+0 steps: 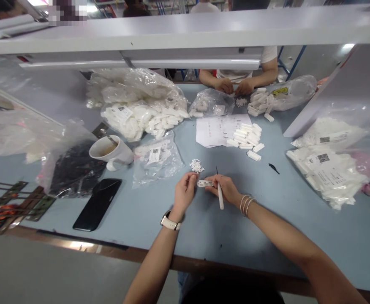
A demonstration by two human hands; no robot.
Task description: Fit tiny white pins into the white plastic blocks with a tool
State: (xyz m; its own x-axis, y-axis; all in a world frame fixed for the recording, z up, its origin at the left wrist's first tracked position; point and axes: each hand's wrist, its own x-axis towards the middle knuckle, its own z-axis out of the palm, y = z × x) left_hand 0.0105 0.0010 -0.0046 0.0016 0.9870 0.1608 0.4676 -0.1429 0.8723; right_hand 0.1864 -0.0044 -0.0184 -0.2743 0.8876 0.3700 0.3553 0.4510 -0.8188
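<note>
Left hand (185,191), small white perforated block (205,183), right hand (226,188)

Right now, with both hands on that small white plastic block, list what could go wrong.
1. The left hand and right hand pinch the small white plastic block above the table; a slip could drop it.
2. The right hand also grips a white-handled pointed tool; its tip might jab a finger.
3. The little pile of tiny white parts lies loose just beyond the hands and could scatter if brushed.
</note>
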